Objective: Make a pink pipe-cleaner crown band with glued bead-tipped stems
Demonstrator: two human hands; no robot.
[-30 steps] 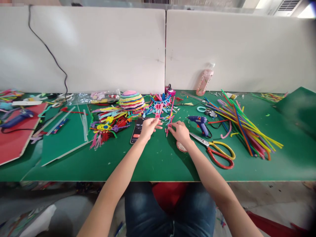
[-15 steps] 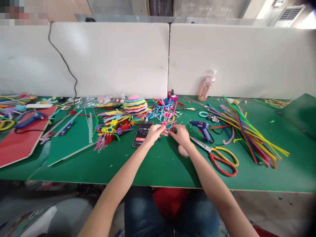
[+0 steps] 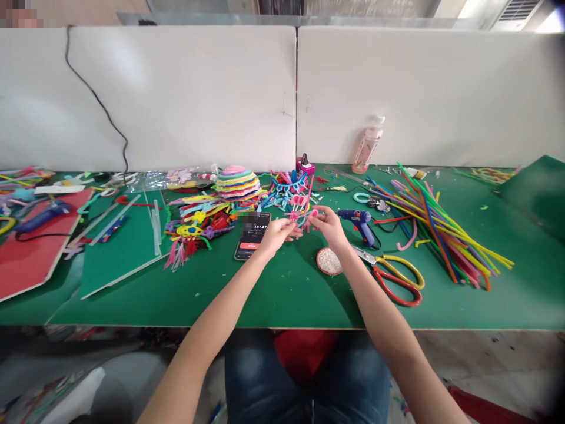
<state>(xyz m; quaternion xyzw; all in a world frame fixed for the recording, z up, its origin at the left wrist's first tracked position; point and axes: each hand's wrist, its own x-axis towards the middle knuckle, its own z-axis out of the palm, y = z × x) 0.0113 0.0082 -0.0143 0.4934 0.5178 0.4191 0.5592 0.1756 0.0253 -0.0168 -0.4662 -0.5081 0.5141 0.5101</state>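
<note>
My left hand pinches a pink pipe-cleaner piece with its thumb and index finger, the other fingers curled below. Close on its right, my right hand is closed at the fingertips on a pink bit of what looks like the same work, with a blue-green strand between the hands. Whether the parts are joined I cannot make out. Under my right wrist sits a small round dish of pale grains or beads. A phone with a lit timer lies beside my left hand.
Right of my hands lie a blue glue gun, big scissors with red and yellow handles, and a heap of pipe cleaners. A striped dome and finished pieces stand behind left. A bottle leans at the white partition.
My right hand has risen slightly away from the table, and the pink bit at its fingertips now shows. More of the round dish is uncovered. The whole view has shifted a little.
</note>
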